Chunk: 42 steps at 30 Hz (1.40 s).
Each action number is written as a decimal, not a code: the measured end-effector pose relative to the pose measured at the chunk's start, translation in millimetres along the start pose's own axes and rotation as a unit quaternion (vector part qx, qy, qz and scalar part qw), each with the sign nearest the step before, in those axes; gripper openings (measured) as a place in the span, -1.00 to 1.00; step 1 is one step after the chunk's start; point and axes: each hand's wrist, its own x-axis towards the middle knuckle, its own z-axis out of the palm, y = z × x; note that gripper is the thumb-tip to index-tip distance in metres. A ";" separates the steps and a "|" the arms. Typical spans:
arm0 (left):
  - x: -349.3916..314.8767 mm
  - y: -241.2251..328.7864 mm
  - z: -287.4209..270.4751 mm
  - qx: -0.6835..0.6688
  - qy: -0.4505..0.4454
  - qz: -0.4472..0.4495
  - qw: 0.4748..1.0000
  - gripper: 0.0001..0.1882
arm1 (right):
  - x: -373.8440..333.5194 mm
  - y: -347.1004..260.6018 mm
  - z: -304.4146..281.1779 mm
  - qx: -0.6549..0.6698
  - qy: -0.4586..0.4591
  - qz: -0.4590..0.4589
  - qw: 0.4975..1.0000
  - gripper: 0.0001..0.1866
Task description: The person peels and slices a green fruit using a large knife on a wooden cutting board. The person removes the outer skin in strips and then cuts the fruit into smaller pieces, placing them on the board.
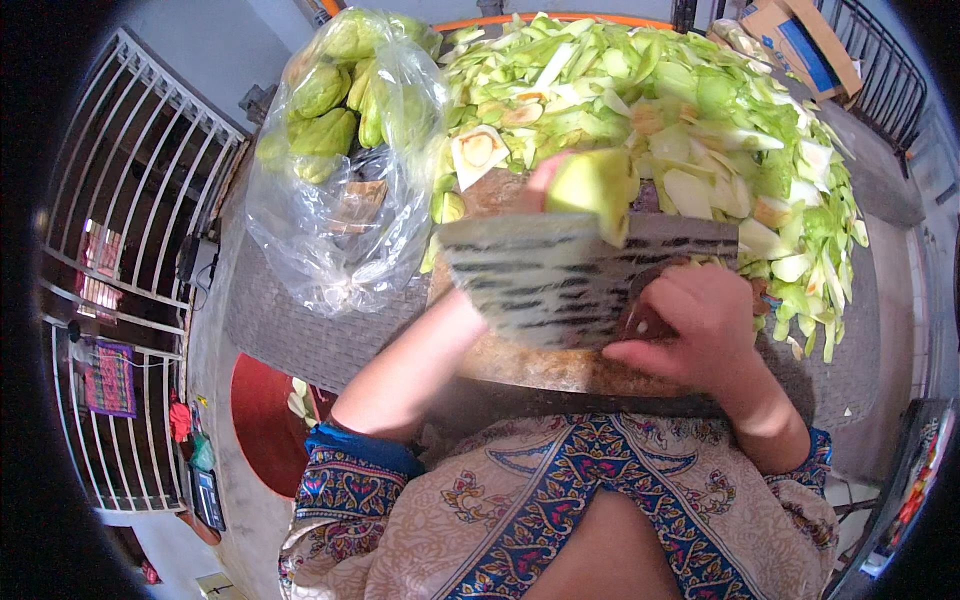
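On my feed: right hand (695, 320) curled in a grip, thumb (632, 353) pointing left, right forearm (765, 410) angled up-left. Left forearm (405, 365) runs up and inward; left hand (542, 183) mostly hidden, blurred edge showing.

Looks like a grey bench (300, 335) with a ribbed, woven-looking top. Has a brown wooden chopping board (520, 370) with a rounded near edge sitting up front, pretty much dead centre. Also holds a big, crumpled, clear plastic bag (345, 270) over on the left, just beside the board and a bit farther back. Gets properly messy after that: carries a huge loose heap of pale and bright green vegetable peelings (715, 90), sprawled across the far side and trailing down past the board's right. Can't make out much bench top under all that, tbh.
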 end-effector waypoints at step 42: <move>-17.5 9.4 51.8 0.714 0.191 0.107 0.665 0.11 | 1.1 28.9 -26.7 0.150 0.072 0.281 0.945 -0.60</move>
